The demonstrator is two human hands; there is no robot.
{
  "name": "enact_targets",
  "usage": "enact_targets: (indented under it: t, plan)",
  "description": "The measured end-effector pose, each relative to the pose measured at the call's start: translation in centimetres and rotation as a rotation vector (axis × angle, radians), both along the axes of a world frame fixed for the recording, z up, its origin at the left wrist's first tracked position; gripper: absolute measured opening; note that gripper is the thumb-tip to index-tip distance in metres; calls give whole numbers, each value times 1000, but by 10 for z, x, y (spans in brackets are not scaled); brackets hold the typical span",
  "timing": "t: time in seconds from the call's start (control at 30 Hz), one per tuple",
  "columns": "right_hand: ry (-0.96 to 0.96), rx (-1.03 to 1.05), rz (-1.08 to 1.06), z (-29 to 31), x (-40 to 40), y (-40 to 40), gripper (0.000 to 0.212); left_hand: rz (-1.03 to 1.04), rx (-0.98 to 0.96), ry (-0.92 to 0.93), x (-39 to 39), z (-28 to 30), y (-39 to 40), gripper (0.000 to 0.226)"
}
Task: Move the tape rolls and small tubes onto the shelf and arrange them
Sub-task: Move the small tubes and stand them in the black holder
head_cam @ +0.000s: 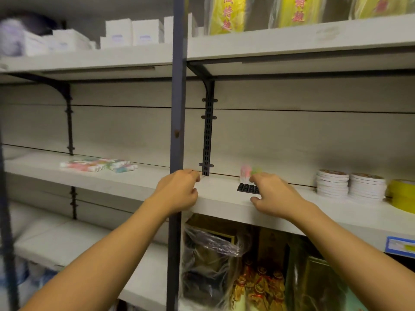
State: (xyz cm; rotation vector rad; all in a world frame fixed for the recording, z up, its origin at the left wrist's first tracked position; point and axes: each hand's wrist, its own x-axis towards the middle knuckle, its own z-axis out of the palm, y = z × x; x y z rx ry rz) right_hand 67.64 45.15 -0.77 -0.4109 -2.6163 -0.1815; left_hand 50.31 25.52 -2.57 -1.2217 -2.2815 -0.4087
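hands [224, 194] at shelf [224, 205], tape rolls [350, 184] right

Shop stockroom, bracketed shelf [292, 212]; boxed stock [132, 32], price label [400, 246]

Bare forearms, no sleeves/jewelry.

Pale grey shelves [292, 41] run across a panelled grey back wall [292, 135], carried on black curved brackets [207, 86] that hook into slotted black rails [207, 140]. A dark blue upright post [177, 108] stands in front, between the two bays. White boxes [132, 32] and yellow packets [226, 14] with red characters fill the top shelf. Below the middle shelf sit goods in clear plastic wrap [211, 254] and gold ornaments [260, 286]. The light is dim and even.
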Motion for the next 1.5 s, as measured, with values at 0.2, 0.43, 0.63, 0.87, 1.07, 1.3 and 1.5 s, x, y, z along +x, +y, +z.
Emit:
enact_targets:
  t: [0.2,0.43,0.63,0.87,1.07,1.3,1.5]
  plan:
    - [28,-26,101,6,-51,-51,49,41,4,-5,-35,5,-49,27]
    - [52,-51,225,6,-127,-121,39,149,-52,-36,-103,4,-126,37]
    - [42,-21,243,1,-198,-180,45,194,-58,-48,-166,7,-185,38]
    - [-36,-23,189,-4,-267,-223,42,221,-68,-117,-237,0,-250,36]
    - [-43,-43,220,-5,-327,-247,40,261,3,-187,-293,-7,-297,33]
    - [8,-35,287,-6,-411,-271,38,287,10,-190,-364,-18,-323,32]
    - [7,-49,340,-11,-491,-276,36,293,-22,-162,-431,-11,-325,31]
